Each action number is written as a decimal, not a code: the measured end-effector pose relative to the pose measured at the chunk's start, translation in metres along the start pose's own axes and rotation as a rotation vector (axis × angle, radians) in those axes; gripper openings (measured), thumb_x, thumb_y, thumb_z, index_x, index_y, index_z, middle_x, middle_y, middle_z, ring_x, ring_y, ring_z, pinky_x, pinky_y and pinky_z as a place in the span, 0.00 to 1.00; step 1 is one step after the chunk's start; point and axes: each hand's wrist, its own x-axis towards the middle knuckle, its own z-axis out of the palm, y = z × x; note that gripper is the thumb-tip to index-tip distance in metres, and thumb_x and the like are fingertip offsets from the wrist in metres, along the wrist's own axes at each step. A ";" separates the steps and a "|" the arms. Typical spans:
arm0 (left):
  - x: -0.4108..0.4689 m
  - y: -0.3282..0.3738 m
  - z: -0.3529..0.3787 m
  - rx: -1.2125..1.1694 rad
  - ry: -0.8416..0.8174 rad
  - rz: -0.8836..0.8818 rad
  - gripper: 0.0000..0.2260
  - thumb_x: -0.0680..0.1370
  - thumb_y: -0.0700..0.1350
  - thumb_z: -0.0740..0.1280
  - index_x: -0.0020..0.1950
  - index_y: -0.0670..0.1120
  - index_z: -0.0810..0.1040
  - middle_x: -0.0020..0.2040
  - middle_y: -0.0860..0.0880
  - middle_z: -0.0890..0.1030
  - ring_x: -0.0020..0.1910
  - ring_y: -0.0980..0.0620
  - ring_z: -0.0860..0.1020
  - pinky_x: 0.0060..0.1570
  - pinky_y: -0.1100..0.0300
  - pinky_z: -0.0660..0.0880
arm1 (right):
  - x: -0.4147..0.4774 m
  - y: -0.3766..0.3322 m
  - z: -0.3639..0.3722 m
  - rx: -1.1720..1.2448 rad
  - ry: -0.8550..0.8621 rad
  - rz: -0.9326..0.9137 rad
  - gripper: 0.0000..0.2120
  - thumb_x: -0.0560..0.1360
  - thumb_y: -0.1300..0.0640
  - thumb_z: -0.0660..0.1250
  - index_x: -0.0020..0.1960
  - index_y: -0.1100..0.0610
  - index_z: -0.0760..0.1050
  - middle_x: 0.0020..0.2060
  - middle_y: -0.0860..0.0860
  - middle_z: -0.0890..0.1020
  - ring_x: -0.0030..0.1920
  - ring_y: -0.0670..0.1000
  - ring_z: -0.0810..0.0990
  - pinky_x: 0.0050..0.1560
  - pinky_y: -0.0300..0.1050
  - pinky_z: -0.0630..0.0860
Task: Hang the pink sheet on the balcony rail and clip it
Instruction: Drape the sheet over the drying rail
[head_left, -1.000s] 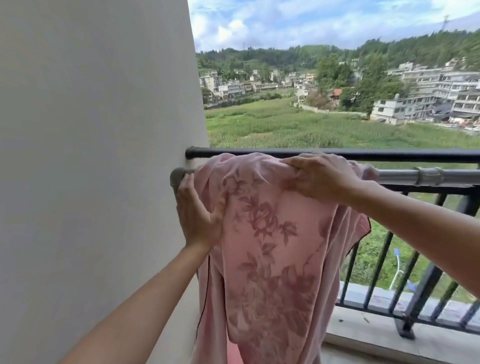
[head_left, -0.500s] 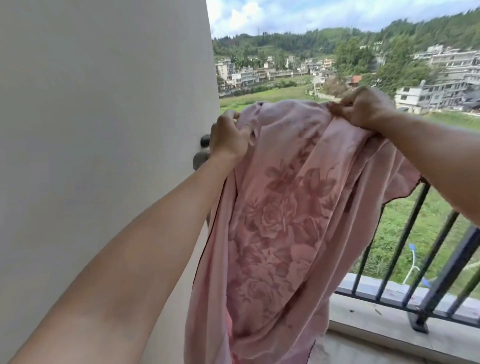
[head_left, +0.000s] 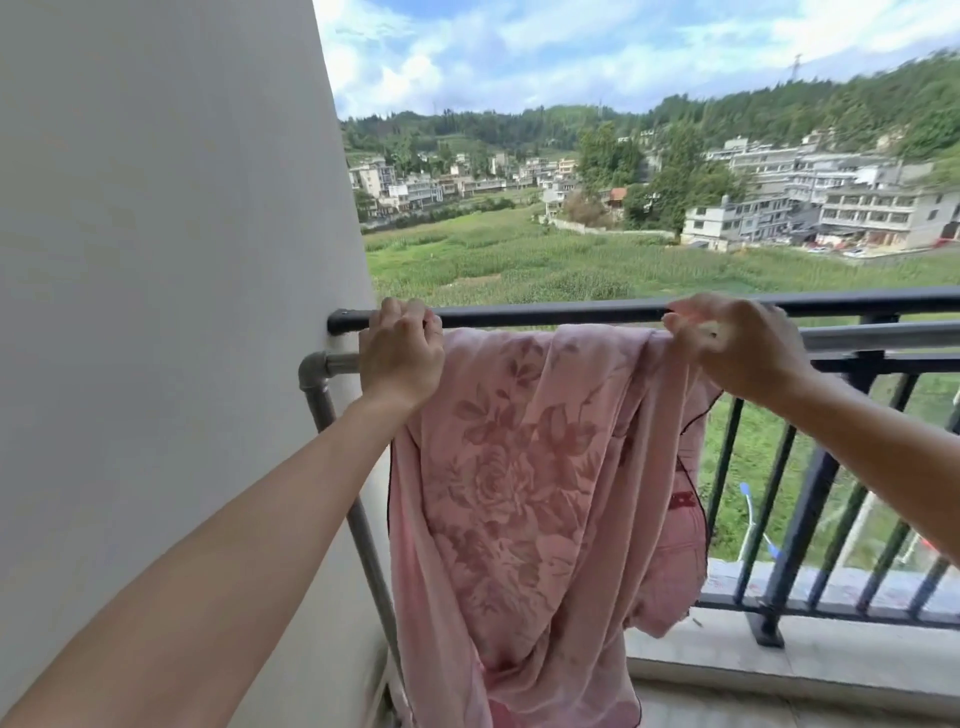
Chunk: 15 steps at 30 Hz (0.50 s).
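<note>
Balcony, fields beyond; pink sheet (head_left: 519, 467) bunched over rail (head_left: 883, 339).
Left hand (head_left: 401, 358), right hand (head_left: 740, 348) clutch its top (fingers curled); slide apart evenly.

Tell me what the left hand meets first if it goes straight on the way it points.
The black rail. The left hand, gripping the sheet edge, points forward and up, and its knuckles overlap that rail. Depth is unclear, so it may be touching.

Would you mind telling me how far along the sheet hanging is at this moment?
Done: the pink sheet is draped over the grey rail, bunched. In hand: left hand and right hand grip its top edge. Left: spreading it, clipping; no clip visible.
</note>
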 end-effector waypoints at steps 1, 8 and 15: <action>-0.001 0.003 0.004 -0.029 -0.031 0.013 0.15 0.83 0.50 0.55 0.58 0.43 0.76 0.59 0.42 0.75 0.60 0.41 0.72 0.61 0.46 0.66 | -0.013 0.009 -0.003 -0.025 0.066 0.012 0.21 0.76 0.42 0.59 0.60 0.53 0.80 0.55 0.54 0.84 0.52 0.58 0.82 0.49 0.51 0.79; -0.010 0.010 0.025 0.175 -0.091 0.085 0.23 0.83 0.59 0.48 0.55 0.48 0.77 0.56 0.43 0.78 0.59 0.40 0.72 0.60 0.44 0.62 | -0.025 0.020 0.000 -0.155 0.109 -0.142 0.13 0.74 0.47 0.70 0.54 0.52 0.83 0.48 0.51 0.85 0.46 0.57 0.81 0.47 0.51 0.76; -0.017 -0.006 0.021 0.179 -0.100 0.135 0.23 0.82 0.61 0.46 0.52 0.48 0.74 0.52 0.44 0.77 0.55 0.41 0.71 0.58 0.46 0.63 | -0.007 0.025 -0.015 -0.243 0.184 -0.258 0.05 0.75 0.55 0.71 0.46 0.56 0.84 0.38 0.51 0.86 0.31 0.53 0.80 0.43 0.44 0.74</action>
